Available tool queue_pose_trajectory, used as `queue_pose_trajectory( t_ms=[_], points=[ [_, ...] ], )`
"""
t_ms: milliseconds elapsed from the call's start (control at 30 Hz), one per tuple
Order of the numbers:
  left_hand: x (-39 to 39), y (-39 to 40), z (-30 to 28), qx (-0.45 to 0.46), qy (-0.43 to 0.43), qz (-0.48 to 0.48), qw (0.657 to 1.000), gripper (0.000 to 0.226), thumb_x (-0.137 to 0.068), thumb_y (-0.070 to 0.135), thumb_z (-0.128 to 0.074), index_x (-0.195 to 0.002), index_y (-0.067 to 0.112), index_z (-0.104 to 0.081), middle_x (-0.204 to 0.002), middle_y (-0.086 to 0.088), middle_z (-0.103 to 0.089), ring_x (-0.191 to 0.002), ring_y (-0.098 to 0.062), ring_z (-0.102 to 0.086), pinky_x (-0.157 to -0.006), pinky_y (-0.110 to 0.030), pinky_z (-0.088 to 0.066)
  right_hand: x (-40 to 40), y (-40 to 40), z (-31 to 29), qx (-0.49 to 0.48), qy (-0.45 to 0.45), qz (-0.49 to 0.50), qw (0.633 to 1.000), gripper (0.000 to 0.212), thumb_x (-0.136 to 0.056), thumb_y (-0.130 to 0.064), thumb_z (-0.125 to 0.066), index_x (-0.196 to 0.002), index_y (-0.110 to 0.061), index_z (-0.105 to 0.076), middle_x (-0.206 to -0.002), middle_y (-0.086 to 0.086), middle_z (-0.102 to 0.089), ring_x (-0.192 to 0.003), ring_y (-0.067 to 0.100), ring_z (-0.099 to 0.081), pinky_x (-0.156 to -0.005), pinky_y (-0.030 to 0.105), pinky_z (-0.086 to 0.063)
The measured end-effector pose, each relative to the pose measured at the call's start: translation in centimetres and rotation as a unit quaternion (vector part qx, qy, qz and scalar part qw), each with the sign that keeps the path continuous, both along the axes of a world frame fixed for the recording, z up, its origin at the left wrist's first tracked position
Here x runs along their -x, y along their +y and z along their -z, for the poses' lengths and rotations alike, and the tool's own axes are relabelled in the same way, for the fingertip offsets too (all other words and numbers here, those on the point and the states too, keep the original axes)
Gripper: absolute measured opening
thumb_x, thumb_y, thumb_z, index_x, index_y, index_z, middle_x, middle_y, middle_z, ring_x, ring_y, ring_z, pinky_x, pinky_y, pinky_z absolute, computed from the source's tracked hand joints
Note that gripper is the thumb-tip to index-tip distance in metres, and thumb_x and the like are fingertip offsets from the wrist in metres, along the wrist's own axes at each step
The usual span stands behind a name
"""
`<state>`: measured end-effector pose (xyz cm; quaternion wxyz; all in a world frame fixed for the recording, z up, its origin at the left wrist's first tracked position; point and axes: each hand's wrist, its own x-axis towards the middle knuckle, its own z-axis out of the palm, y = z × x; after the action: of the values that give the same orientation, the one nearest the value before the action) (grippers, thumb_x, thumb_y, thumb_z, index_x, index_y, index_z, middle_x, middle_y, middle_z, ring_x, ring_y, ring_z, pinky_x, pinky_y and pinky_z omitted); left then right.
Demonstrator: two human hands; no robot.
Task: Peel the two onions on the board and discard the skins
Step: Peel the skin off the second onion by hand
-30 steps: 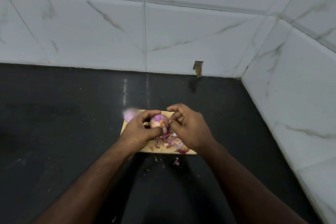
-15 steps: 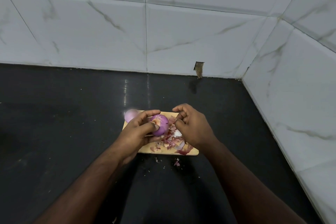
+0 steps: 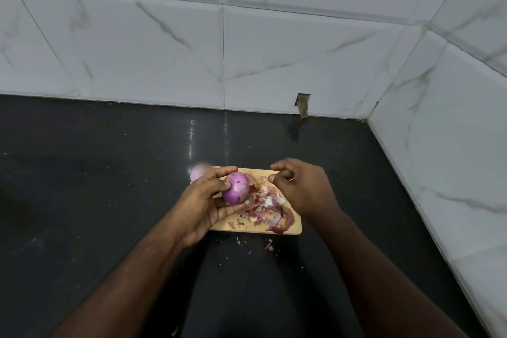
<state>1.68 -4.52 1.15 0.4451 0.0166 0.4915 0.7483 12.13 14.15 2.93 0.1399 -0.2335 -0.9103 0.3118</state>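
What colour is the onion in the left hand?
Purple-pink, with paler streaks, on the onion; head view.

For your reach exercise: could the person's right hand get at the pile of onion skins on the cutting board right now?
Probably yes: the right hand hovers just beside the onion skins, nothing lies between them, and it seems to hold nothing.

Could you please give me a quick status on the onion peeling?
Left hand grips onion. Right hand apart, fingers curled. Second onion behind. Skins undiscarded on board.
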Motion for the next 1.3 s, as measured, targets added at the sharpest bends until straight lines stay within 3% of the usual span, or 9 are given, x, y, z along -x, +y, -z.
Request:
queue_pose_trajectory(
  t_ms=[133,267,367,500,733,967,1300],
  points=[
    [-0.2,0.1,-0.3,0.011,0.022,0.009,1.000,0.028,-0.099,0.009,-0.057,-0.127,0.008,-0.064,-0.120,-0.020,-0.072,-0.106,-0.037,-0.072,-0.074,-0.035,-0.063,-0.1,-0.5,-0.9,0.049,0.004,-0.076,0.996,0.046,-0.086,-0.003,-0.068,-0.124,-0.029,-0.064,-0.125,-0.013,-0.059,-0.108,0.001,-0.056,-0.086,0.023,-0.055],
    [-0.6,0.3,-0.6,0.024,0.050,0.026,0.998,0.025,-0.101,0.019,-0.056,-0.120,0.007,-0.066,-0.108,-0.016,-0.076,-0.087,-0.022,-0.075,-0.067,-0.028,-0.060,-0.1,-2.0,-1.9,0.199,0.049,-0.170,0.964,0.055,-0.077,-0.002,-0.079,-0.121,-0.027,-0.056,-0.114,-0.009,-0.057,-0.104,0.005,-0.058,-0.081,0.027,-0.058],
    [-0.7,0.4,-0.6,0.036,0.076,0.041,0.996,0.023,-0.102,0.026,-0.055,-0.110,0.012,-0.071,-0.102,-0.015,-0.076,-0.077,-0.017,-0.070,-0.064,-0.026,-0.057,0.4,-2.8,-1.9,0.193,0.046,-0.212,0.957,0.053,-0.077,0.003,-0.076,-0.117,-0.024,-0.053,-0.111,-0.005,-0.057,-0.102,0.006,-0.056,-0.080,0.024,-0.056],
    [-0.7,0.3,-0.9,0.053,0.096,0.048,0.993,0.024,-0.101,0.029,-0.057,-0.105,0.011,-0.073,-0.096,-0.014,-0.075,-0.071,-0.014,-0.067,-0.061,-0.024,-0.053,0.8,-2.8,-1.7,0.185,0.036,-0.225,0.956,0.048,-0.078,0.003,-0.073,-0.114,-0.023,-0.053,-0.106,-0.006,-0.056,-0.100,0.016,-0.057,-0.079,0.037,-0.059],
    [-0.8,0.3,-1.0,0.072,0.101,0.048,0.991,0.025,-0.101,0.031,-0.058,-0.100,0.011,-0.073,-0.090,-0.013,-0.073,-0.070,-0.014,-0.065,-0.056,-0.022,-0.051,0.8,-2.7,-1.7,0.188,0.021,-0.217,0.958,0.042,-0.079,-0.001,-0.074,-0.110,-0.023,-0.054,-0.094,-0.004,-0.060,-0.092,0.021,-0.061,-0.077,0.046,-0.057],
    [-0.9,0.4,-1.2,0.075,0.094,0.054,0.991,0.027,-0.100,0.032,-0.059,-0.103,0.009,-0.073,-0.090,-0.015,-0.074,-0.067,-0.014,-0.065,-0.053,-0.021,-0.050,0.7,-2.4,-1.5,0.181,0.031,-0.215,0.959,0.047,-0.077,-0.004,-0.077,-0.110,-0.027,-0.053,-0.104,-0.012,-0.056,-0.098,0.020,-0.056,-0.077,0.046,-0.058],
    [-1.0,0.5,-1.6,0.075,0.096,0.045,0.991,0.026,-0.100,0.031,-0.058,-0.093,0.011,-0.074,-0.083,-0.013,-0.072,-0.062,-0.013,-0.065,-0.051,-0.021,-0.048,0.6,-2.3,-1.5,0.175,0.033,-0.214,0.960,0.040,-0.080,0.001,-0.076,-0.107,-0.020,-0.055,-0.089,-0.004,-0.062,-0.088,0.015,-0.062,-0.075,0.041,-0.059]
  ],
)
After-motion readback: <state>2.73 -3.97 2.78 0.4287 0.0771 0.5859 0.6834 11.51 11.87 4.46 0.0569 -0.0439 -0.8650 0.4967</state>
